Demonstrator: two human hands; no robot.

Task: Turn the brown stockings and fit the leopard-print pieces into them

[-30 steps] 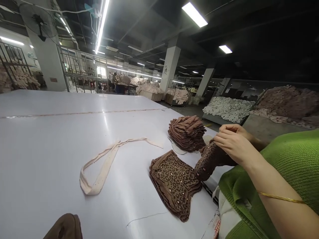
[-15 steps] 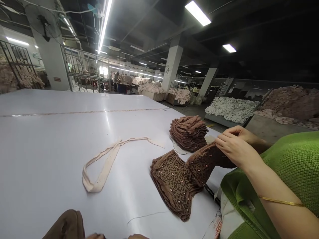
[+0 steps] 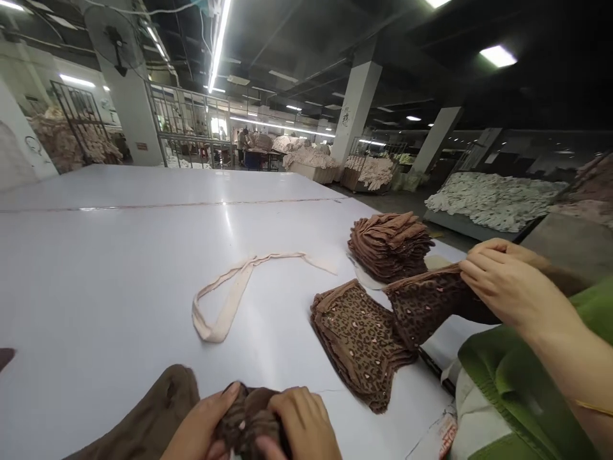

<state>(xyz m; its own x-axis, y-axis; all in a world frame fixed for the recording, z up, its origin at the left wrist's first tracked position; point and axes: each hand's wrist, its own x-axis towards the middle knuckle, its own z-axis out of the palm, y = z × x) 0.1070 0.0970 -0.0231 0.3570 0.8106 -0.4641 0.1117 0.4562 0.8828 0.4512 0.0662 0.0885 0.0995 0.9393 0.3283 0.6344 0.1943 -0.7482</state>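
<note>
At the bottom of the head view, my left hand and my right hand are closed on a bunched dark brown patterned cloth piece. The cloth is gathered between my fingers, and its full shape cannot be made out. Just left of my left hand lies a plain brown cloth piece with a small dark hole or mark near its end. To my right, a stack of leopard-print cloth pieces rests on the white table. A loose pale fabric strip curls across the table ahead.
At right a co-worker in a green top holds a leopard-print piece in both hands over the stack. A brown fabric pile sits behind it. Past the table are bins of pale cloth, metal racks and pillars.
My hands have come up into view with the bunched cloth between them. The view has swung left, shifting the scene rightward. The co-worker still holds the leopard-print piece.
</note>
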